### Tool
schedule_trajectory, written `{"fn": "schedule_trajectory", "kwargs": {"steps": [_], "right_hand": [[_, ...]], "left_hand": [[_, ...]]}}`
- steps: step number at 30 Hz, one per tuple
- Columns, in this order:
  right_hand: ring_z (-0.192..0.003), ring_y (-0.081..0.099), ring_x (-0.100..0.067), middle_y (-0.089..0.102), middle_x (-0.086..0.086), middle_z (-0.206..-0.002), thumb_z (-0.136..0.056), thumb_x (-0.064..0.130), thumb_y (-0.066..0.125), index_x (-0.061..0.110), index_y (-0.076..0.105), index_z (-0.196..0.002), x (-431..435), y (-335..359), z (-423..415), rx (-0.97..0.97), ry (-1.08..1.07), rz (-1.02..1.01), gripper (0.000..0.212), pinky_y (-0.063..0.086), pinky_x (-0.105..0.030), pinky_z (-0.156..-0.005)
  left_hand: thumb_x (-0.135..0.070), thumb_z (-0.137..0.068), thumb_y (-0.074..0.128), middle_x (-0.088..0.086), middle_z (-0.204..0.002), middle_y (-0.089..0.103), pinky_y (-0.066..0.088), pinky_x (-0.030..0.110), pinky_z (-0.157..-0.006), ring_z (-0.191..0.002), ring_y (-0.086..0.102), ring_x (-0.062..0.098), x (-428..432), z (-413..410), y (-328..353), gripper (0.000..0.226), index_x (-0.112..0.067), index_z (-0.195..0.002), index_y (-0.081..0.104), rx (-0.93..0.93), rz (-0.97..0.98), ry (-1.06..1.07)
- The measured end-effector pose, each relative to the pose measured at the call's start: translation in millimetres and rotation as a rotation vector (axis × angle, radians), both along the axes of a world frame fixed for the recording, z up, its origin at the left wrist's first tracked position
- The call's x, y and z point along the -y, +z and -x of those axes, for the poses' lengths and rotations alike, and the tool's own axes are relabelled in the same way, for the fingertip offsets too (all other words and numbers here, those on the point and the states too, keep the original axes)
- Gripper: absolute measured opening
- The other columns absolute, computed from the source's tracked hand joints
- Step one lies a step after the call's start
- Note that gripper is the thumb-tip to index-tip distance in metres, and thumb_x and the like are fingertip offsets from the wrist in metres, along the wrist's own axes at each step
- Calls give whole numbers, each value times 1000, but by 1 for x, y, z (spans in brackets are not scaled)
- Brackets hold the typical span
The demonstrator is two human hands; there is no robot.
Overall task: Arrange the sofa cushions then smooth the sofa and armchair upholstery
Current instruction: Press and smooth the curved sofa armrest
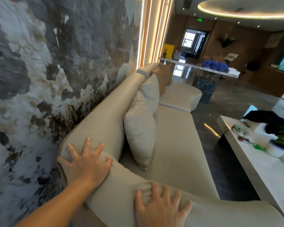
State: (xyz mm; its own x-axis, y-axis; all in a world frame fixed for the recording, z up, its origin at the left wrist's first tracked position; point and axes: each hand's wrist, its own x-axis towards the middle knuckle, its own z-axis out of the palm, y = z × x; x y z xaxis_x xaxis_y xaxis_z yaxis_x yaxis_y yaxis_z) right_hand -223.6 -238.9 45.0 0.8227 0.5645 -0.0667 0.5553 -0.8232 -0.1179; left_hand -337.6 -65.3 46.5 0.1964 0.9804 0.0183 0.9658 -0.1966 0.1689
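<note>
Both the left hand (pixel 87 163) and right hand (pixel 161 208) lie flat, fingers spread, on the sofa (pixel 174 145) arm; they should probably sweep outward, pressing evenly.

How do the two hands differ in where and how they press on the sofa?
The left hand lies on the sofa's rounded back corner, farther out; the right hand lies on the near armrest. The left forearm shows; the right hand's is out of frame. Both lie flat, fingers spread, holding nothing.

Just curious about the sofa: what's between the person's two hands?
Only bare beige upholstery: the head view shows the sofa corner's rounded top running from the left hand to the right hand, nothing lying on it.
</note>
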Motion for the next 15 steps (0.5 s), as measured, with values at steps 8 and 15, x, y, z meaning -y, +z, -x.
{"fn": "schedule_trajectory", "kwargs": {"steps": [8, 15], "right_hand": [[-146, 17, -34, 32, 10, -159, -69, 77, 6, 47, 35, -142, -81, -11, -23, 36, -4, -5, 84, -6, -71, -106], [-136, 38, -42, 54, -1, -144, -71, 74, 24, 42, 58, -130, -97, -6, -11, 25, -23, -60, 75, 6, -73, -108]], "left_hand": [[-79, -71, 17, -14, -163, 6, 11, 70, -108, -144, -1, 43, -91, -28, -11, 72, -61, -141, 22, -5, -28, 2], [-78, -74, 17, -13, -163, 9, 7, 69, -109, -144, 0, 43, -109, -24, -7, 70, -60, -141, 24, -6, 4, -21]]}}
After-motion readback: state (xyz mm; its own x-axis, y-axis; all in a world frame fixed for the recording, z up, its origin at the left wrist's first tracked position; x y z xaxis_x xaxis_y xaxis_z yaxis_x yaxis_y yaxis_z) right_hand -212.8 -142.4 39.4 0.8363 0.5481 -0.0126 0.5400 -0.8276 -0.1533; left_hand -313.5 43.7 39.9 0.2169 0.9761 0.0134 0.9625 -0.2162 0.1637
